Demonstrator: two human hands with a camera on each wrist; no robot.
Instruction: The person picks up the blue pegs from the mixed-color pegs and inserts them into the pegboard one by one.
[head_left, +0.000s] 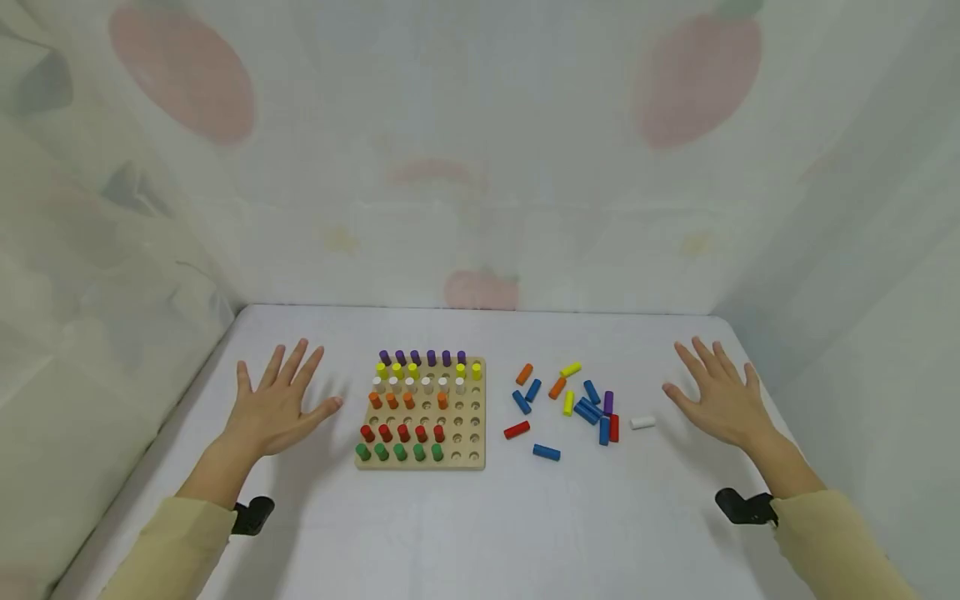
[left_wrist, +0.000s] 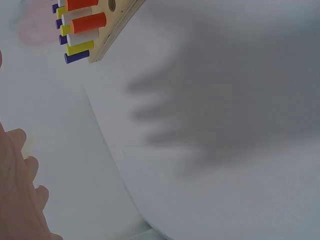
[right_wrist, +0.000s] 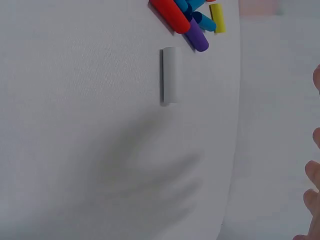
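Here the wooden pegboard (head_left: 421, 414) sits mid-table (head_left: 480, 533), partly filled with coloured pegs. Right of the pegboard lie loose pegs (head_left: 577, 402), a white peg (head_left: 642, 422) outermost. Beyond that white peg hovers the right hand (head_left: 718, 393); left of the pegboard, the left hand (head_left: 279, 403). Each grip is spread wide, holding nothing.

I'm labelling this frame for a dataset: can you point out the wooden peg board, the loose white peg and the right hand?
wooden peg board (head_left: 471, 457): head view, bare near right corner of the board.
loose white peg (head_left: 642, 422): head view, middle of the peg lying on the table.
right hand (head_left: 718, 393): head view, back of the open hand.
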